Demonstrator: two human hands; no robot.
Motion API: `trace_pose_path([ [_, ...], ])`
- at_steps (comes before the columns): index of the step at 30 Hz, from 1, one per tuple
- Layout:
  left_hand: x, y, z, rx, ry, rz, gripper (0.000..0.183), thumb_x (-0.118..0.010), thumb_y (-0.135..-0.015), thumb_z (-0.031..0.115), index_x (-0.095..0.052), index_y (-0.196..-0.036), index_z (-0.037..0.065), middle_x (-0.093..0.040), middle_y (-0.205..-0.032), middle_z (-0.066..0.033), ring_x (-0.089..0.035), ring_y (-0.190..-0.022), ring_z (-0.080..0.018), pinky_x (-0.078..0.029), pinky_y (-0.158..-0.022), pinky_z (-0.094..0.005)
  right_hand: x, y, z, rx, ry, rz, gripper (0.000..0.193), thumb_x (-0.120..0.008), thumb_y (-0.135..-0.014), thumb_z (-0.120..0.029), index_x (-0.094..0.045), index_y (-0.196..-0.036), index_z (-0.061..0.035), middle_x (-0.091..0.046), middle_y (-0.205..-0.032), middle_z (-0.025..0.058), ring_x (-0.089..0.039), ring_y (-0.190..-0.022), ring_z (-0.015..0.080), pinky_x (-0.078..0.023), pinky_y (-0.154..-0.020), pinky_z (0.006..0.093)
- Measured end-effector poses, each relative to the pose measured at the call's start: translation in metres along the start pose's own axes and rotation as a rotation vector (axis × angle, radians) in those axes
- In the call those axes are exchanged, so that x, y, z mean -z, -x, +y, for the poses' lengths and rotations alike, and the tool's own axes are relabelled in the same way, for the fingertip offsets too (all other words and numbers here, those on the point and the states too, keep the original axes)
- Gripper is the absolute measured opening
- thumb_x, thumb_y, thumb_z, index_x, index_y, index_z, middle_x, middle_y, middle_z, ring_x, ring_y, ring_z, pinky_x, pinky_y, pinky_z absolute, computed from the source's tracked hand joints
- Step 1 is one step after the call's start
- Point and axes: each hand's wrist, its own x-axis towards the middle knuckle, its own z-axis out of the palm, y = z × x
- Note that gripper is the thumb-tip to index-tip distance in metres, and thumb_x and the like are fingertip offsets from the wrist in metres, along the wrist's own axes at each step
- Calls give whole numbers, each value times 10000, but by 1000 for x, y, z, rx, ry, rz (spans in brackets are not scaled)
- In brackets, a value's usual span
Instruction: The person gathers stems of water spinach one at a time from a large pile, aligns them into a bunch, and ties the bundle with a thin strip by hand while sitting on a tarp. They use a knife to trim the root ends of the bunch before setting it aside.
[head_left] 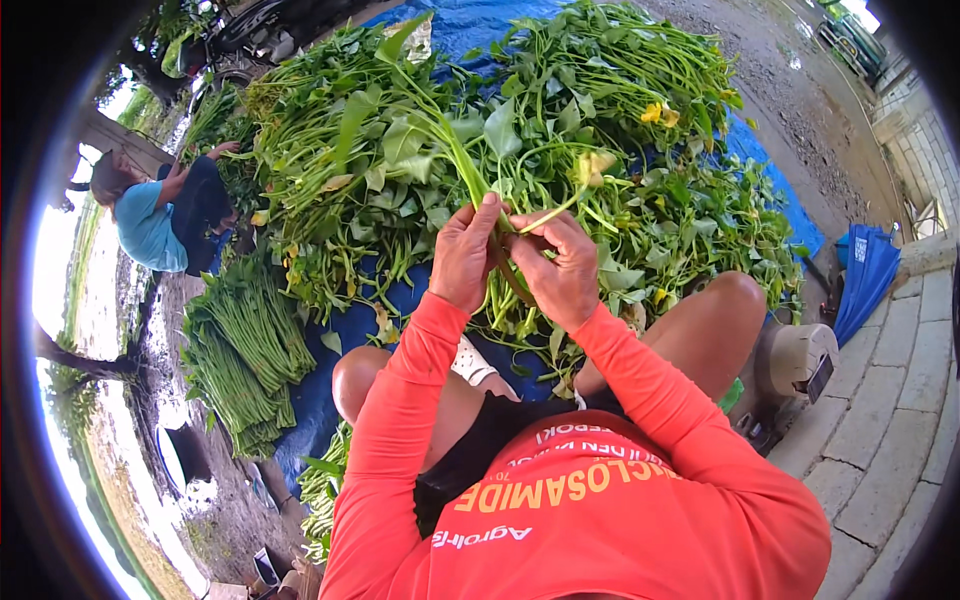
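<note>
My left hand [463, 255] and right hand [560, 268] both grip a water spinach stalk [450, 150] over the blue tarp's [345, 330] near edge, mid-trimming; next I'd strip its lower leaves.

1. The leafy stems [470, 170] held in the left hand [462, 255] and right hand [560, 265] are bright green
2. The loose heap of greens [600, 110] is green, flecked with yellow leaves [655, 113]
3. The tarp [350, 330] beneath is deep blue
4. The sleeves [400, 420] and shirt are orange-red, with yellow and white lettering
5. The stacked bundles [245, 350] are darker green
6. The other person's shirt [148, 230] is light blue
7. The folded umbrella [865, 275] is blue
8. The paving stones [900, 420] are pale grey
</note>
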Motion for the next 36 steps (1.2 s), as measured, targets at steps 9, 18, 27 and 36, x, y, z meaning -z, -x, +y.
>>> trace_pose_path([
  [9,-2,4,8,-25,-109,37,285,-625,-1090,355,-645,-1009,82,-644,-881,-14,-592,-737,-93,-507,-678,-240,7,17,-4,525,437,-67,421,-853,-789,-48,-770,-1201,-85,-702,-1045,75,-663,-880,285,-528,-787,397],
  [18,-6,9,5,73,-277,-119,365,-634,-1075,438,-630,-979,85,-616,-852,3,-556,-720,-63,-480,-649,-222,29,23,0,-23,-115,-98,202,-734,-982,-75,-776,-1177,-45,-756,-999,55,-687,-867,183,-546,-799,305],
  [27,-10,11,19,189,-236,-236,375,-564,-1105,442,-589,-1015,79,-596,-862,-24,-549,-696,-98,-490,-652,-236,94,-12,-1,-630,-524,-64,192,-681,-1021,-146,-782,-1157,-57,-744,-983,10,-628,-771,52,-509,-666,221],
  [36,8,-7,33,185,-165,-137,365,-557,-1102,466,-565,-1042,106,-586,-883,-13,-535,-703,-104,-490,-641,-259,72,-8,14,40,182,-642,236,-729,-973,-144,-775,-1184,-49,-745,-1066,150,-724,-899,283,-571,-787,362],
])
